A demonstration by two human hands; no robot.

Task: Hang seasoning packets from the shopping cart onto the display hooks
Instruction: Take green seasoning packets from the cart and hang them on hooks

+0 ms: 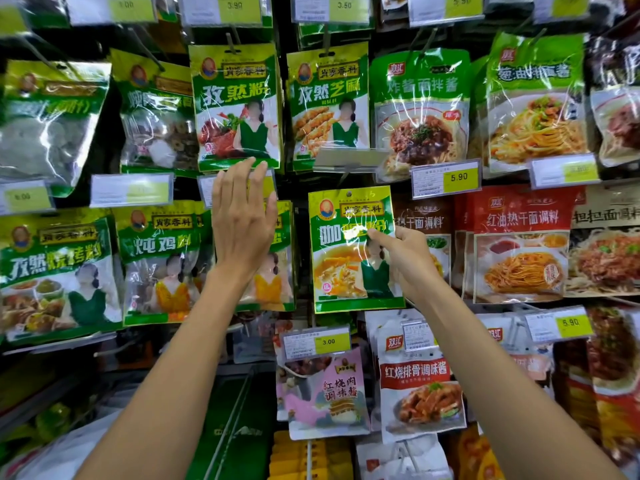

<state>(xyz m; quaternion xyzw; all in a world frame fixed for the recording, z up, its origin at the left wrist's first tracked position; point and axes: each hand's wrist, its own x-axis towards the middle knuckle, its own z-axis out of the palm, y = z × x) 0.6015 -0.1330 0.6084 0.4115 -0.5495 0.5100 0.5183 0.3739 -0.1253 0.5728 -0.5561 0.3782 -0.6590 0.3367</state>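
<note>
My right hand (403,259) pinches a yellow-green curry seasoning packet (341,251) by its right edge, upright in front of the display. The packet's hang hole sits just below a tilted price-tag holder (348,157) at a hook's end. My left hand (242,220) is raised flat with straight fingers, in front of the packets hanging in the column to the left, its fingertips at the bottom edge of a cumin powder packet (237,105). Whether that hand touches anything I cannot tell.
Rows of hanging seasoning and noodle-sauce packets fill the wall, with price tags such as a 5.90 tag (446,178) and a 3.00 tag (317,342). Below the arms a green cart edge (232,420) shows at the bottom centre.
</note>
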